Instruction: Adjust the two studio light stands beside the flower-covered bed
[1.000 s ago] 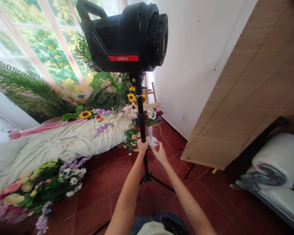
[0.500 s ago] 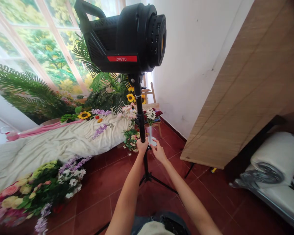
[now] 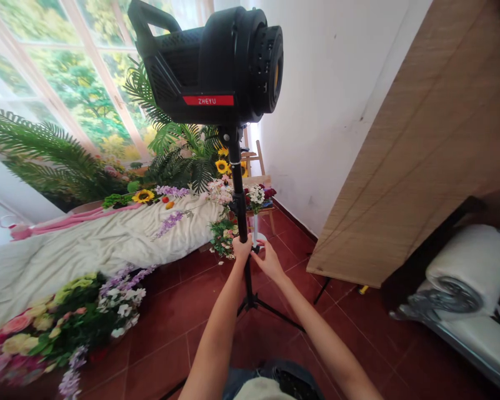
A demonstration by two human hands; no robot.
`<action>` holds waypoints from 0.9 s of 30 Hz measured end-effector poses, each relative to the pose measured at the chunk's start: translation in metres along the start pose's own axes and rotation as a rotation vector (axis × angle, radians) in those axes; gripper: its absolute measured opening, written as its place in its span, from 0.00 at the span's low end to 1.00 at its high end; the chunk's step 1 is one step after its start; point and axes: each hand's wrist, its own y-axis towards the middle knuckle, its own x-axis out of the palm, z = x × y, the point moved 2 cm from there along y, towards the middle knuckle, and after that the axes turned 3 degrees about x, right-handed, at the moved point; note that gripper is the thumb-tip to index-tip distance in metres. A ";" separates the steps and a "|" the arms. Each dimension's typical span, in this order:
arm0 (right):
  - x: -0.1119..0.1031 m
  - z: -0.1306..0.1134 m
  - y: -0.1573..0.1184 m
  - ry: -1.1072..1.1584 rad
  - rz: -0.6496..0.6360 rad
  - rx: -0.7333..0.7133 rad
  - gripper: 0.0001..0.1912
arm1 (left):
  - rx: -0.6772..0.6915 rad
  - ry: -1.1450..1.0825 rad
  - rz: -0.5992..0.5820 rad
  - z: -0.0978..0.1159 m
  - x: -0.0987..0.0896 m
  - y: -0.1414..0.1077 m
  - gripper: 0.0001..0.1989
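A black studio light (image 3: pixel 208 66) with a red ZHEYU label sits on top of a black light stand (image 3: pixel 237 178), high in front of me. My left hand (image 3: pixel 242 248) is wrapped round the stand's pole below its upper collar. Beside it, on the right of the pole, my right hand (image 3: pixel 269 261) has thumb and forefinger curved about a small black locking knob (image 3: pixel 255 249). Those fingertips seem to touch the knob. Lower down, the stand's legs (image 3: pixel 275 314) spread over the red tiled floor.
A bed or bench with cream cloth (image 3: pixel 191 222) and scattered flowers runs along the left. Large bouquets (image 3: pixel 45 328) lie at front left. A wooden easel or chair (image 3: pixel 258 166) stands behind the pole. On the right are a woven blind panel (image 3: pixel 379 183) and a white sofa (image 3: pixel 470 272).
My right thumb and forefinger have shifted slightly at the knob and are farther apart, so the knob shows more. My left hand stays on the pole; the light has barely moved.
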 end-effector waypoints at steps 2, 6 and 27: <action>-0.005 -0.009 -0.008 -0.197 0.033 -0.215 0.22 | 0.016 0.007 0.017 -0.003 0.001 0.001 0.18; -0.005 -0.012 -0.012 -0.410 0.024 -0.346 0.21 | 0.031 -0.008 0.034 -0.006 0.002 0.002 0.17; -0.014 -0.004 0.032 -0.398 -0.152 -0.069 0.14 | -0.011 -0.028 -0.016 0.001 0.001 -0.001 0.17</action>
